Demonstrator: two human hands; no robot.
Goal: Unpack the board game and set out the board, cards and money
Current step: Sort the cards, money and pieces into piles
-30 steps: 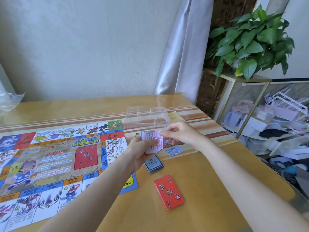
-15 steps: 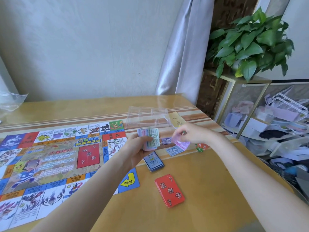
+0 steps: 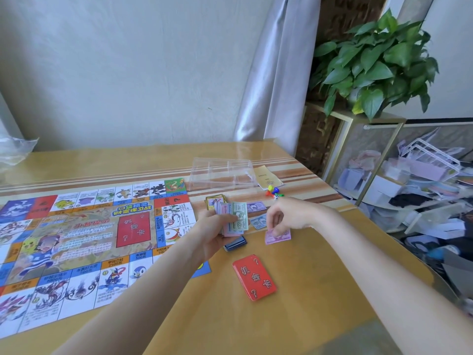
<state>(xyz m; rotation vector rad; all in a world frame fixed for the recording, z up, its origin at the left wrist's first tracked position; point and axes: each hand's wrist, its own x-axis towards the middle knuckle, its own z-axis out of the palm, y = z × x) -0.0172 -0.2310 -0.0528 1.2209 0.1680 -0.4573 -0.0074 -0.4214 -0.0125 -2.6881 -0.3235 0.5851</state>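
The colourful game board [image 3: 84,239] lies unfolded on the left of the wooden table [image 3: 320,290]. My left hand [image 3: 215,234] grips a stack of paper money [image 3: 234,219], a green note on top. My right hand [image 3: 286,217] pinches a pink note [image 3: 277,237] that lies on the table to the right of the stack. A blue note [image 3: 258,222] and a purple note [image 3: 254,207] lie just beyond. A red card deck [image 3: 254,277] sits nearer me, a dark blue deck [image 3: 235,243] partly under my left hand, and yellow cards [image 3: 215,201] behind the stack.
A clear plastic tray [image 3: 221,175] stands at the back, with a yellow paper slip [image 3: 267,176] and small coloured pawns [image 3: 272,191] to its right. A crumpled plastic bag [image 3: 14,152] is at the far left. Beyond the table's right edge are a cluttered shelf [image 3: 409,180] and a potted plant [image 3: 376,62].
My right hand pulled a pink note off the stack in my left hand and carried it right and down onto the table. A green note now tops the stack.
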